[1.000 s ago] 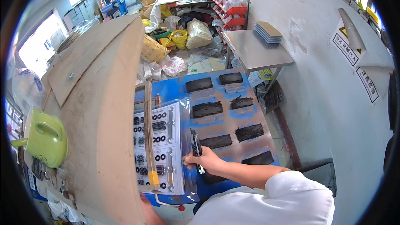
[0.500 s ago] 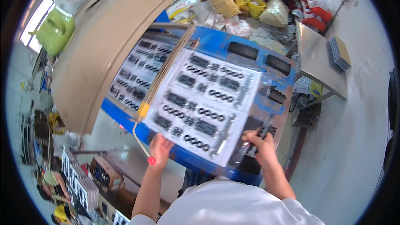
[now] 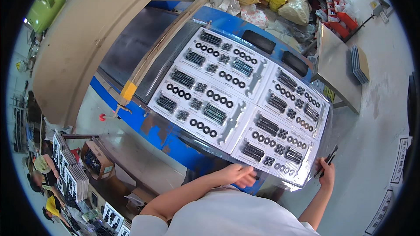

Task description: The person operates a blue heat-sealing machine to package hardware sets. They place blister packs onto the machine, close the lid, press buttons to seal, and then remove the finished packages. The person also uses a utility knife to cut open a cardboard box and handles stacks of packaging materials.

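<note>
Two joined white cards (image 3: 245, 118) lie under clear film, carrying rows of black bolts, rings, small nuts and grey wrenches. My left hand (image 3: 238, 175) is at their near edge, its fingers loosely bent and apart, with nothing visible in them. At the near right corner, my right hand (image 3: 326, 171) is closed around a slim dark tool (image 3: 332, 155) that points up and away; its exact kind is not clear. Beneath the cards is a blue machine table (image 3: 159, 137) with worn paint.
A wooden bar (image 3: 164, 46) with a yellow end crosses the table at the left, beside a large brown board (image 3: 83, 52). Plastic bags (image 3: 295, 8) pile up behind. A metal side table (image 3: 334, 57) stands at the right. People (image 3: 48, 166) work at lower left.
The filmed cards have shifted right across the table, uncovering a dark bed behind the wooden bar. My right hand has moved right with the dark tool; my left hand has moved right along the near edge.
</note>
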A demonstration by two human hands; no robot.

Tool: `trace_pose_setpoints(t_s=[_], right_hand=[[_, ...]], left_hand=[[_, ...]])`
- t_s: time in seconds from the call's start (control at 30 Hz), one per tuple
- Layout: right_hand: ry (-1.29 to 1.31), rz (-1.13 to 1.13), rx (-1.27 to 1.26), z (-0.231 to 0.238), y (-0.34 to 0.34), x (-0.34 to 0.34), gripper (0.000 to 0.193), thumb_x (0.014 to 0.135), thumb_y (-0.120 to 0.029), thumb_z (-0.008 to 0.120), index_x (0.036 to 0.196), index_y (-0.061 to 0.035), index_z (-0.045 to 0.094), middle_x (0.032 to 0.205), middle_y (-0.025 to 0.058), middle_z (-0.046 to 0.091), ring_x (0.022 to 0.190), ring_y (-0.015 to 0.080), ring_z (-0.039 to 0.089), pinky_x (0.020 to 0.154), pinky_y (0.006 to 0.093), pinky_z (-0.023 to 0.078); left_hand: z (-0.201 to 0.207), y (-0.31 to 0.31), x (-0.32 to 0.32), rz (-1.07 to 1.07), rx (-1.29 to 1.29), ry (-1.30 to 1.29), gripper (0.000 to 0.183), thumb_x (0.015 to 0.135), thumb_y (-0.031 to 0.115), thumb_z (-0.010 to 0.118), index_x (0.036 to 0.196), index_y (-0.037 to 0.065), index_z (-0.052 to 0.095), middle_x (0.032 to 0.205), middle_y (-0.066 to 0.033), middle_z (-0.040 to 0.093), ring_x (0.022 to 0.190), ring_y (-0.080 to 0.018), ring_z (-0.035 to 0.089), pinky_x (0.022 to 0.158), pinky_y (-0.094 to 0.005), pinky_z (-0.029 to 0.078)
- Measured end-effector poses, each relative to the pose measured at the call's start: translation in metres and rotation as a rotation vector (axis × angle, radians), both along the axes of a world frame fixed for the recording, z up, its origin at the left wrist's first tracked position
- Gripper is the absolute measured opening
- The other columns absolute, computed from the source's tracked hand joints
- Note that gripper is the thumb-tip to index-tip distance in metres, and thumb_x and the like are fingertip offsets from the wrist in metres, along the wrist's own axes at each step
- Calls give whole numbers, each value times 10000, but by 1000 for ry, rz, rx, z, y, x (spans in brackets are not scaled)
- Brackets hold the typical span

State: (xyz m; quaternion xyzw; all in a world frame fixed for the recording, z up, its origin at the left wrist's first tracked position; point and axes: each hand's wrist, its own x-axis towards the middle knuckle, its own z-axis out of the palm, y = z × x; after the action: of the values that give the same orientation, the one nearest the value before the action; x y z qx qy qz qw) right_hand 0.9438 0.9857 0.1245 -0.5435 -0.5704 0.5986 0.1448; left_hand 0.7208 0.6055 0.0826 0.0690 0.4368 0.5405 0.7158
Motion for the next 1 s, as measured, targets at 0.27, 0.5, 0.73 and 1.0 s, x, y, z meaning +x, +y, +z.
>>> trace_pose_setpoints(t_s=[0.27, 0.5, 0.73, 1.0], right_hand=[[-62, 333, 1005, -11, -14, -251, 283, 876, -93, 712, 1139, 0, 664, 1048, 88, 663, 886, 199, 629, 817, 334, 500], [-305, 995, 1063, -21, -81, -573, 400, 937, -412, 661, 1189, -103, 697, 1087, 159, 711, 1025, 382, 646, 865, 446, 511], [-125, 1111, 763, -39, -58, -605, 507, 847, -515, 752, 906, -16, 686, 747, 55, 631, 704, 160, 568, 715, 340, 456], [-17, 1050, 644, -48, -47, -611, 418, 829, -433, 807, 898, -38, 691, 735, -15, 597, 685, 94, 512, 662, 281, 416]], left_hand=[[30, -169, -135, 958, -641, 388, 584, 1004, 550, 514, 1207, 7, 587, 1031, -127, 719, 909, -190, 701, 808, -307, 544], [-9, -134, -161, 1470, -402, 237, 247, 966, 310, 688, 1010, 80, 608, 959, -40, 688, 867, -141, 685, 764, -284, 562], [-11, -142, -159, 1398, -464, 293, 252, 979, 282, 675, 947, 34, 647, 888, -73, 720, 812, -148, 693, 745, -291, 560], [-2, -166, -170, 1038, -454, 286, 388, 978, 343, 661, 1107, -23, 650, 988, -126, 733, 906, -193, 711, 817, -313, 570]])
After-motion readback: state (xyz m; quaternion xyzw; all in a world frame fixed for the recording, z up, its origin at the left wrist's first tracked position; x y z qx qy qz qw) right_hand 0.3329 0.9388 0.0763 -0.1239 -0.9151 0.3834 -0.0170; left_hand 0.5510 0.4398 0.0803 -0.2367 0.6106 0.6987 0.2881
